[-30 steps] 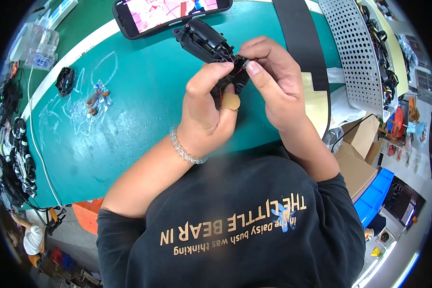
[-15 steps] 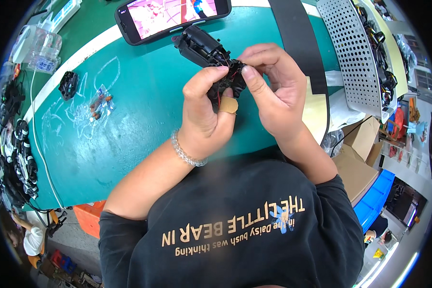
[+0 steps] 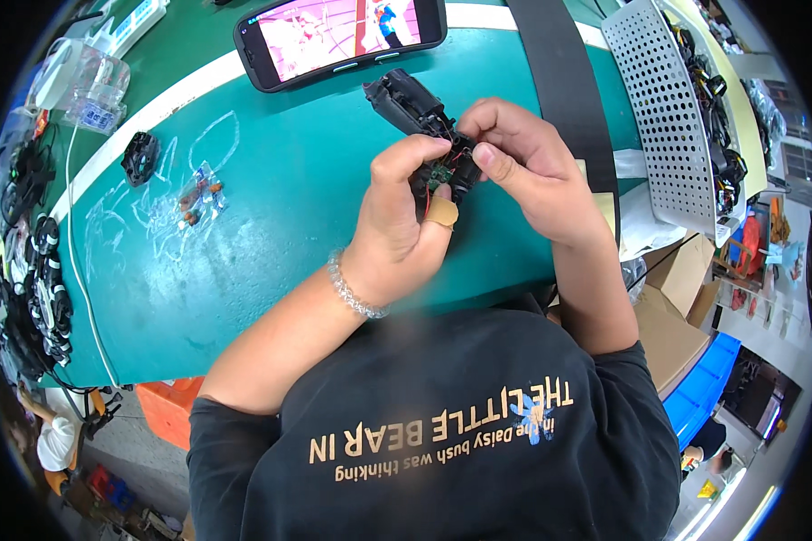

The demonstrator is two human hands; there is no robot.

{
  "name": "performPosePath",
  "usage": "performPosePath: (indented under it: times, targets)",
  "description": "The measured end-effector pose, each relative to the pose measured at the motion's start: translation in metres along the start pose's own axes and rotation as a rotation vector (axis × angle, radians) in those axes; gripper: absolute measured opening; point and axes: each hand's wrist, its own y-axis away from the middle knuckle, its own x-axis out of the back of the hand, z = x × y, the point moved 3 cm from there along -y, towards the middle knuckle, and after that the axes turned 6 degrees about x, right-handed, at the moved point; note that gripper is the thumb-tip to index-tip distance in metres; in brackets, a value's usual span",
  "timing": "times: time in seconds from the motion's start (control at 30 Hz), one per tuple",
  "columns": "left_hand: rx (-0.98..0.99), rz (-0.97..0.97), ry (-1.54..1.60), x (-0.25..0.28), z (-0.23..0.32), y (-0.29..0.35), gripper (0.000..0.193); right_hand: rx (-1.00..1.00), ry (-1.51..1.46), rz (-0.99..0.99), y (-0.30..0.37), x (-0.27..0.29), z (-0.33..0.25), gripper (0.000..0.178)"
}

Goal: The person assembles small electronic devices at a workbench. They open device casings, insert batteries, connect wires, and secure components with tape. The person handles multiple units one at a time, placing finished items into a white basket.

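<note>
A black plastic device housing (image 3: 408, 101) with thin red wires and a small green circuit board (image 3: 441, 173) is held above the green table. My left hand (image 3: 397, 212) is closed around its near end, thumb and index finger gripping beside the board. There is a tan plaster (image 3: 442, 213) on one of its fingers. On the device's right side, my right hand (image 3: 541, 180) pinches with thumb and index finger at the edge of the housing. Whether a wire sits between those fingertips is too small to tell.
Beyond the device a phone (image 3: 343, 41) leans with its screen lit. At left lie a small black part (image 3: 141, 158) and a clear bag of small parts (image 3: 200, 200). Bundled black cables (image 3: 50, 288) line the left edge. A white perforated basket (image 3: 668, 126) stands at right, above cardboard boxes (image 3: 663, 329).
The device and both hands have shifted slightly right and nearer in the picture, while the whole view moved a little. The device has turned somewhat, and its green board shows more plainly.
</note>
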Motion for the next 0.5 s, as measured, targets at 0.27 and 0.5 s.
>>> performPosePath:
  times: [0.27, 0.5]
  targets:
    - [-0.072, -0.031, -0.014, 0.0, 0.005, 0.0, 0.052, 0.102, -0.025, -0.036, 0.005, 0.003, 0.002, 0.013]
    - [-0.058, -0.078, 0.024, -0.005, 0.007, 0.0, 0.052, 0.117, -0.049, -0.086, 0.017, 0.013, -0.001, 0.011]
